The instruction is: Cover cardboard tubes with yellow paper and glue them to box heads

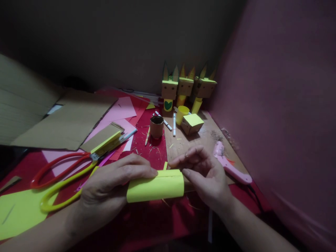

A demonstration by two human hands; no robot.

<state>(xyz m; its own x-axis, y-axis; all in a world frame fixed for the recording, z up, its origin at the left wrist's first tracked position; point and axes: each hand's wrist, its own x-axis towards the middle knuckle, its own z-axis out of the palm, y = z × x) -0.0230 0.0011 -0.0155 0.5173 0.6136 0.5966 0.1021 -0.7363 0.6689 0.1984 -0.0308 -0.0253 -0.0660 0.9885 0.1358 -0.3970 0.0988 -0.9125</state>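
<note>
My left hand (112, 185) is closed around a bright yellow paper roll (157, 189), its thumb lying along the seam on top. The roll is held level above the red table surface, with an overlapping edge running lengthwise. At the roll's right end is my right hand (204, 175), thumb tip by the rim and index finger just behind it. Those fingers are apart and curved, and the thumb seems to touch the paper. A small yellow strip (165, 165) shows behind the roll near that index fingertip.
Large scissors (94, 157) with red and yellow handles lie left, beside a cardboard sheet (70, 119) and coloured papers. A cardboard ring (156, 127), markers (174, 125), a yellow-topped box (193, 124) and eared cardboard figures (169, 90) stand ahead. A pink glue gun (231, 166) lies right.
</note>
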